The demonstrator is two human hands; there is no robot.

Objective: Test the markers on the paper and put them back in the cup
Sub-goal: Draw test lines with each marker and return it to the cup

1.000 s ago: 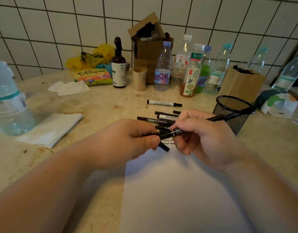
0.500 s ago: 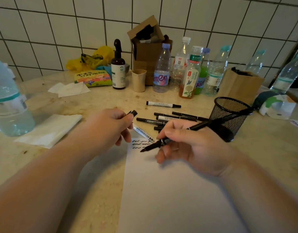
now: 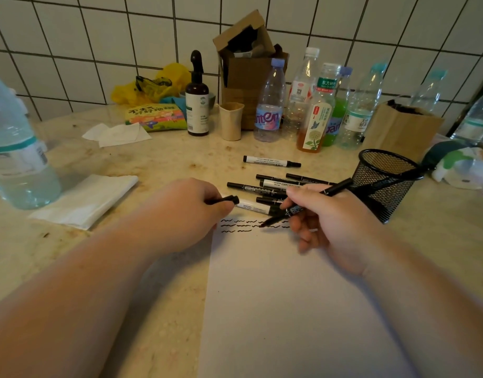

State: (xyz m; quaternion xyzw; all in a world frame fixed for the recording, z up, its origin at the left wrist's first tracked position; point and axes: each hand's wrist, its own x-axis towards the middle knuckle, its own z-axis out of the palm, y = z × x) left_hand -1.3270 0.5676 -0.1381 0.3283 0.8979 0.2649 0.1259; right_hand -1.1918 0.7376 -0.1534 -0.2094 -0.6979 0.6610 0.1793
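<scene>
right hand (image 3: 327,222) pinches an uncapped marker (image 3: 306,204), tip on the paper (image 3: 289,309); left hand (image 3: 191,211) grips its cap (image 3: 226,199).
squiggles fill two rows and part of a third; seven-odd markers (image 3: 270,184) lie on the tabletop (image 3: 158,165), cup (image 3: 385,184) apparently empty, so return likely unstarted.

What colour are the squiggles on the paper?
Black wavy squiggles near the top of the white paper, clearest in the head view.
</scene>
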